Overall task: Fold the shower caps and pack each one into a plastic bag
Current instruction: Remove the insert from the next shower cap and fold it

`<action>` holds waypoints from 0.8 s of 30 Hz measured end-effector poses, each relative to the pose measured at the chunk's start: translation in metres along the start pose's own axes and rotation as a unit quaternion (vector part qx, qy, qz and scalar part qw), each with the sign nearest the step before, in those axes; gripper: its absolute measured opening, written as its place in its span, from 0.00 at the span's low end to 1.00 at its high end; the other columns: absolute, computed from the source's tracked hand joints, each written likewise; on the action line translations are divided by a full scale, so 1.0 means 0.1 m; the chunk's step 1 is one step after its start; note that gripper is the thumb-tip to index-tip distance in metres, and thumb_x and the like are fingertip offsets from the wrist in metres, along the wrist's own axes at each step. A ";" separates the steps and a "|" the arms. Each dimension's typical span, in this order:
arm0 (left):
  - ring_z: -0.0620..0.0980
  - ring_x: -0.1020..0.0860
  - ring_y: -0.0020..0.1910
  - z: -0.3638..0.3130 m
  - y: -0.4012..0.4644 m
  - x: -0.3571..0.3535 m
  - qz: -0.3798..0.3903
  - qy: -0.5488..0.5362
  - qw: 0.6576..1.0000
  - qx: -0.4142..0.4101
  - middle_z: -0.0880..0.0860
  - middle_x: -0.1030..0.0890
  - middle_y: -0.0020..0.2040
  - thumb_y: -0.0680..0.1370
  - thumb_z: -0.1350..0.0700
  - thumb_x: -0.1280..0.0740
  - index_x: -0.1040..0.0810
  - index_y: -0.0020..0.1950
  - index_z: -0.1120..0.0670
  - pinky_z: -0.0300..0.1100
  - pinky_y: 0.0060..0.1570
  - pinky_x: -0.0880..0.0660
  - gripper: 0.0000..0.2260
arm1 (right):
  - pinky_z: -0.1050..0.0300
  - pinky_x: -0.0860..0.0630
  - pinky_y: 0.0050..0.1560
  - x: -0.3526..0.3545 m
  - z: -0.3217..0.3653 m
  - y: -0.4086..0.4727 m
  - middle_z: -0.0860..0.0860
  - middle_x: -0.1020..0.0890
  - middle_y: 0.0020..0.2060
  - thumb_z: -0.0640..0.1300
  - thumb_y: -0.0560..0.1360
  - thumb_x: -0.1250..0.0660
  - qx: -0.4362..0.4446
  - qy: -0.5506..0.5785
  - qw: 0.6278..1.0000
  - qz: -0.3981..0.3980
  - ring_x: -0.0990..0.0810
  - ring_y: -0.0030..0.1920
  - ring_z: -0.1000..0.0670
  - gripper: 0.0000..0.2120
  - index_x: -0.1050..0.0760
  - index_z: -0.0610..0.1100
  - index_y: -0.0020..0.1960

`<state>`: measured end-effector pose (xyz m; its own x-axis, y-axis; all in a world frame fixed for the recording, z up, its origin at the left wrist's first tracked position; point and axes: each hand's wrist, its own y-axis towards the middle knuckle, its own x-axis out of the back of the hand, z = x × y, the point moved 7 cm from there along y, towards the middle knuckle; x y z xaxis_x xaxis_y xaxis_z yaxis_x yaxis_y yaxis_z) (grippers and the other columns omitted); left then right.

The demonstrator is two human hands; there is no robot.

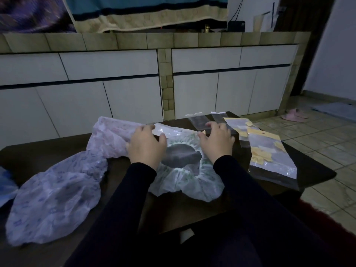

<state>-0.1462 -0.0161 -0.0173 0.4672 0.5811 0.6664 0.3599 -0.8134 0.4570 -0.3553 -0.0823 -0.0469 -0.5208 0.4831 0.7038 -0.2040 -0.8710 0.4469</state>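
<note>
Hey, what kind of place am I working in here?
Most likely a room in a home: a low dark table set before white cabinets with a tiled top, pink slippers on the tiled floor, and a patterned cloth hanging behind.

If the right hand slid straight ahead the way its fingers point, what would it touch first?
Probably the empty clear plastic bag lying just beyond the right hand; its fingertips already seem to reach that bag's near edge, though depth is hard to judge.
</note>
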 end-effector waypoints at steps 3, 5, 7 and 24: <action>0.54 0.26 0.60 -0.16 -0.18 -0.13 0.068 0.038 0.997 -0.023 0.55 0.25 0.64 0.78 0.50 0.40 0.30 0.69 0.55 0.53 0.60 0.28 0.20 | 0.45 0.34 0.63 0.12 0.14 -0.14 0.46 0.27 0.60 0.55 0.80 0.44 0.029 -0.049 0.998 0.023 0.30 0.63 0.44 0.18 0.27 0.48 0.64; 0.56 0.26 0.60 -0.09 -0.32 -0.35 0.136 0.081 0.987 -0.009 0.56 0.25 0.63 0.77 0.48 0.41 0.31 0.67 0.56 0.54 0.60 0.29 0.20 | 0.45 0.33 0.60 0.07 0.23 -0.29 0.44 0.24 0.55 0.48 0.81 0.46 0.052 -0.077 0.991 0.098 0.26 0.58 0.43 0.16 0.24 0.43 0.59; 0.58 0.32 0.68 0.06 -0.44 -0.54 0.190 0.121 0.974 0.007 0.57 0.30 0.70 0.77 0.43 0.41 0.37 0.72 0.57 0.57 0.67 0.35 0.28 | 0.45 0.34 0.60 -0.03 0.31 -0.49 0.44 0.23 0.56 0.44 0.79 0.45 0.076 -0.093 0.979 0.162 0.26 0.58 0.43 0.14 0.24 0.42 0.57; 0.54 0.23 0.52 0.44 -0.30 -0.40 0.105 0.036 0.994 -0.015 0.55 0.20 0.54 0.79 0.44 0.42 0.21 0.53 0.52 0.50 0.53 0.25 0.15 | 0.30 0.54 0.70 -0.22 -0.02 -0.63 0.44 0.36 0.73 0.68 0.76 0.47 0.084 -0.167 0.958 0.217 0.43 0.74 0.39 0.35 0.30 0.43 0.70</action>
<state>-0.1401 -0.0132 -0.0836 0.4703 0.3969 0.7883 0.2362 -0.9172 0.3209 -0.3323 -0.0380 -0.0918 -0.2266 0.1047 0.9683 0.1223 -0.9833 0.1349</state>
